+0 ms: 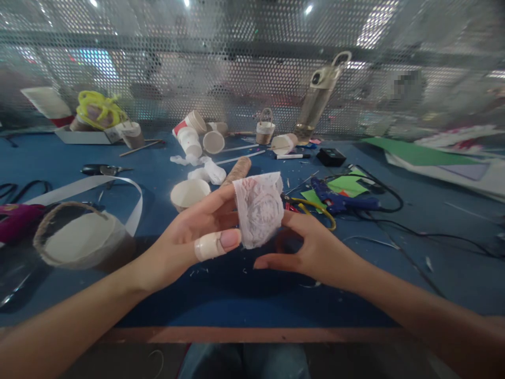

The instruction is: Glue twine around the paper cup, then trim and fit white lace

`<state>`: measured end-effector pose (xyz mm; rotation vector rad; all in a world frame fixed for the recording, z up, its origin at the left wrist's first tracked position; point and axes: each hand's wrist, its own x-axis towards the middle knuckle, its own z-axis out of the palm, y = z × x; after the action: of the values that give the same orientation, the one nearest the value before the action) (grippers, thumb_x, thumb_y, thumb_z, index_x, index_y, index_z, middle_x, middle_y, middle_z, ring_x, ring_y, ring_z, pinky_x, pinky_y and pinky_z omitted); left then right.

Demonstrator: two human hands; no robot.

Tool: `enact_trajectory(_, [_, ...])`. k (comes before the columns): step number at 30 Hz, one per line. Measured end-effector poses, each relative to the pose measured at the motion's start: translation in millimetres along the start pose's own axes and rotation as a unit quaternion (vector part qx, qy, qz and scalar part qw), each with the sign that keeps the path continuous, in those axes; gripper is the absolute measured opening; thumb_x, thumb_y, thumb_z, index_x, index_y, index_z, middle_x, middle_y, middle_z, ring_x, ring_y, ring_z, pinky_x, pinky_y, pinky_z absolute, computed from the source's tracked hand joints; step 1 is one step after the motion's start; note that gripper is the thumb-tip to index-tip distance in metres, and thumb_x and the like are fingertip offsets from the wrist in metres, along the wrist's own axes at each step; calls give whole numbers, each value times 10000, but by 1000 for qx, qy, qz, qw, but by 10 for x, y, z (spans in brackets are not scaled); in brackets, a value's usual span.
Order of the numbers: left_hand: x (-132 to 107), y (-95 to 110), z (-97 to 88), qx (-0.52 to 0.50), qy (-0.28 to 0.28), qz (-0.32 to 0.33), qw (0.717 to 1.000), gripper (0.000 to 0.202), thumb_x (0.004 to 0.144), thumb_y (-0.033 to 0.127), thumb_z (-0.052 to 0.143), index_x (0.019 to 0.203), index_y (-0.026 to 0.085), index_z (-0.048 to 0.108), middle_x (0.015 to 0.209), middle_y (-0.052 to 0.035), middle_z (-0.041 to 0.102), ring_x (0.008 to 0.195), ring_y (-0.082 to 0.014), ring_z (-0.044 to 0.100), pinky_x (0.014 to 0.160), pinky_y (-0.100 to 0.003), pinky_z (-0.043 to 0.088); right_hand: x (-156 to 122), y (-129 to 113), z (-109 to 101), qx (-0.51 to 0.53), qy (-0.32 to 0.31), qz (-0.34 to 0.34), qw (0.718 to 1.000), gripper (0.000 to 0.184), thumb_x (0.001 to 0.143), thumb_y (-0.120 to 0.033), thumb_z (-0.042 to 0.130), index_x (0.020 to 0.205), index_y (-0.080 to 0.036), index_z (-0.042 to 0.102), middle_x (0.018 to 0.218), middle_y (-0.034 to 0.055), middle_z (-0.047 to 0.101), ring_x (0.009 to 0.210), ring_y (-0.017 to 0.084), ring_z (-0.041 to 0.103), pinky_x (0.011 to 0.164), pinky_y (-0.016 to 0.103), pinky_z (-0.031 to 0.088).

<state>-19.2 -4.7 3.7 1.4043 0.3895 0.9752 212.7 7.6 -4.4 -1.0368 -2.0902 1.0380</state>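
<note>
A piece of white lace trim (260,213), gathered into folds, is held up above the table's front half. My left hand (193,226) has hold of its left side, with fingers at the back edge and the thumb near the lower left corner. A pale bandage (208,246) wraps that thumb. On the other side, my right hand (311,239) touches the lace's right edge with its curled fingers, whose tips are partly hidden behind it. The right thumb stays apart from the lace. Behind the left hand are a paper cup (190,193) and a twine-wrapped roll (239,169).
At left sits a handled basket (89,239) beside a white ribbon (137,208). On the right lie a blue glue gun (347,201), its cable, and yellow-handled pliers (315,206). Paper cups (189,138) and a tall bottle (315,102) stand near the perforated metal screen (236,73).
</note>
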Motion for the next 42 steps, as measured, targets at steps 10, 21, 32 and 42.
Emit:
enact_trajectory(10, [-3,-31,-6,-1,-31,-27,999,527,954,270,626,1466,298,502,1514,-86,534,1357,-320,538,1087,-436,493,8,10,12,154,86,-34,984,240,808,-292,815,1008,-265,684,985,2,700,916,173,679,804,268,582])
enact_trajectory(21, [22,-17,2,22,-7,-56,998,487,952,231,637,1422,310,538,1449,-84,587,1240,-274,618,1002,-371,541,52,-10,13,123,92,-30,988,193,834,-373,777,779,-219,674,893,19,677,834,172,648,720,265,567])
enact_trajectory(32, [53,-47,4,175,94,-70,978,458,875,292,728,1294,192,573,1257,-118,683,1027,-255,702,891,-398,586,23,-25,7,95,56,1,994,204,838,-382,773,851,-201,679,751,-13,642,637,117,590,568,227,500])
enact_trajectory(42, [51,-18,-1,233,121,-92,961,372,865,297,734,1140,239,489,909,-12,741,726,-171,701,628,-265,556,30,-7,4,76,69,2,995,233,835,-425,769,915,-212,722,858,24,708,686,154,647,591,264,547])
